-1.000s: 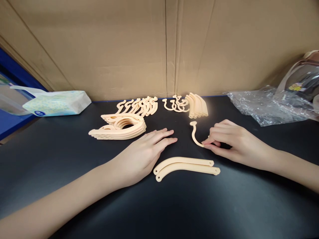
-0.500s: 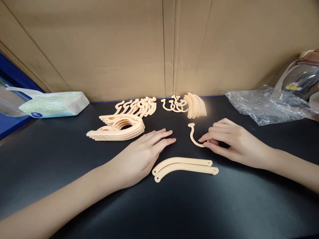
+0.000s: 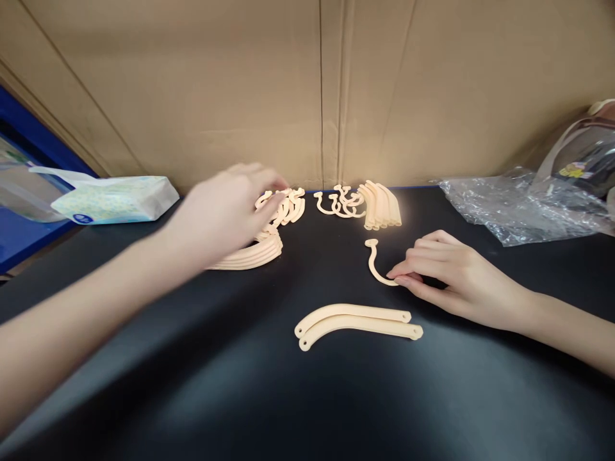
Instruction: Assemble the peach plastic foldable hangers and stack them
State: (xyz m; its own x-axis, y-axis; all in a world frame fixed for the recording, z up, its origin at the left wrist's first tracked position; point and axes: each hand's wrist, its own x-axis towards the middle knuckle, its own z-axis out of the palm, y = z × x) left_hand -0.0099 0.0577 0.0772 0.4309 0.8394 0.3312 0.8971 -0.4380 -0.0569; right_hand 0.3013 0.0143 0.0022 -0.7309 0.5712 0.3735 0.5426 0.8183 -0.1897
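My right hand (image 3: pixel 446 275) pinches the tail end of a cream plastic hanger hook (image 3: pixel 375 267), which lies on the black table with its flat head pointing away from me. My left hand (image 3: pixel 235 202) is stretched over the back left, its fingers and thumb apart and slightly blurred at the heap of small curved plastic pieces (image 3: pixel 294 208). Below it, a stack of folded hangers (image 3: pixel 254 255) is partly hidden by the hand and wrist. Two curved hanger arms (image 3: pixel 355 320) lie side by side in front, each with holes at the ends.
More hooks (image 3: pixel 339 203) and a bundle of hanger arms (image 3: pixel 382 205) lie at the back. A tissue pack (image 3: pixel 115 198) is at the left, and a clear plastic bag (image 3: pixel 509 205) lies at the right beside a transparent bag (image 3: pixel 589 153). Cardboard (image 3: pixel 230 83) stands behind the table.
My left hand has lifted from the table's middle and moved back and left, over the folded hangers toward the small curved pieces. My right hand keeps its pinch on the hook.
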